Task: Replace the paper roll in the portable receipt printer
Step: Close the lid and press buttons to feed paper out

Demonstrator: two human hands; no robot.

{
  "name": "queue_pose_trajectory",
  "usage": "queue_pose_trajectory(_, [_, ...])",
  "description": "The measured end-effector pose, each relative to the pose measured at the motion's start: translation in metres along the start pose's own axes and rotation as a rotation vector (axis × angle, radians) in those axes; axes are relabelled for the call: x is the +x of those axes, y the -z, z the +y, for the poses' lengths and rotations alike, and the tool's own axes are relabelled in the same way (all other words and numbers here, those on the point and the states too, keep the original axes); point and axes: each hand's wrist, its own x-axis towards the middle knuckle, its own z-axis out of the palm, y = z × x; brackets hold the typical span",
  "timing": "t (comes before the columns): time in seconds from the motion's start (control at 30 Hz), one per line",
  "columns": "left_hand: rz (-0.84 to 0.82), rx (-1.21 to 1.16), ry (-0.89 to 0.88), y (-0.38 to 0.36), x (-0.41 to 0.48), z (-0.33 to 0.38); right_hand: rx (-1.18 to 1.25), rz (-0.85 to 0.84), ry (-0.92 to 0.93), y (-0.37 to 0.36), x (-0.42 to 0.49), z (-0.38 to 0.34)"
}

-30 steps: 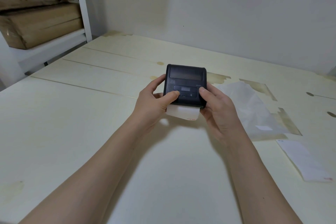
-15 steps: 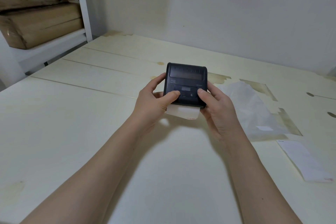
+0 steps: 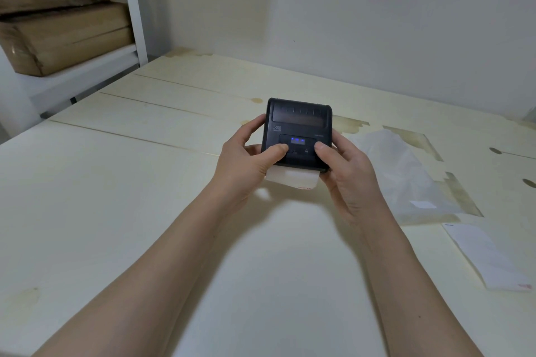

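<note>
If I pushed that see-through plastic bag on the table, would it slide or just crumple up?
The plastic bag looks thin, wrinkled and empty, so it is probably very light and floppy. A push would likely crumple it more than slide it. It lies flat on the table, so it should not roll.

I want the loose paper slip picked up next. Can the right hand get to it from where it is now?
Probably yes: the paper slip lies flat on the table with nothing over it. But the right hand holds the printer and must let go first.
</note>
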Motion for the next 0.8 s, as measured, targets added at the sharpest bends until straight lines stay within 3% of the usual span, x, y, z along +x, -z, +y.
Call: queue_pose_trajectory(0.8, [-0.100, -0.010, -0.061, -0.0009, -0.0020, -0.0005, -0.044, 0.037, 0.009, 0.0099, 0.0044, 0.0031])
